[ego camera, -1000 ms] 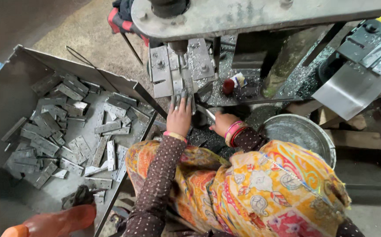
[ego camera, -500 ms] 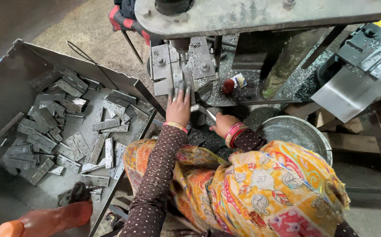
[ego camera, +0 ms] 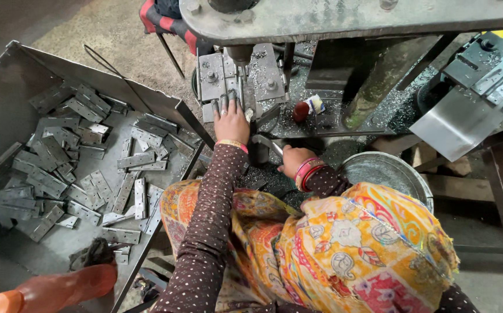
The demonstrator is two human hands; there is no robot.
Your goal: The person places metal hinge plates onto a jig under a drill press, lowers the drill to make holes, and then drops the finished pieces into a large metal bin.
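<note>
My left hand [ego camera: 232, 120] is stretched forward, its grimy fingertips resting on the grey steel fixture [ego camera: 267, 74] right below the drill spindle [ego camera: 240, 65]. Whatever lies under the fingers is hidden. My right hand [ego camera: 294, 162], with red and pink bangles at the wrist, is closed around a dark metal lever handle [ego camera: 265, 142] in front of the machine. Both sleeves are brown with white dots.
A large sheet-metal tray [ego camera: 108, 78] on my left holds several flat grey hinge plates [ego camera: 137, 159]. An orange bottle [ego camera: 60, 287] lies at its near corner. A round steel bowl [ego camera: 386, 171] stands to my right, beside a bent metal sheet [ego camera: 457, 123]. Metal shavings cover the machine table.
My left hand has slid a little further up onto the fixture under the spindle. My right hand has stayed on the lever handle.
</note>
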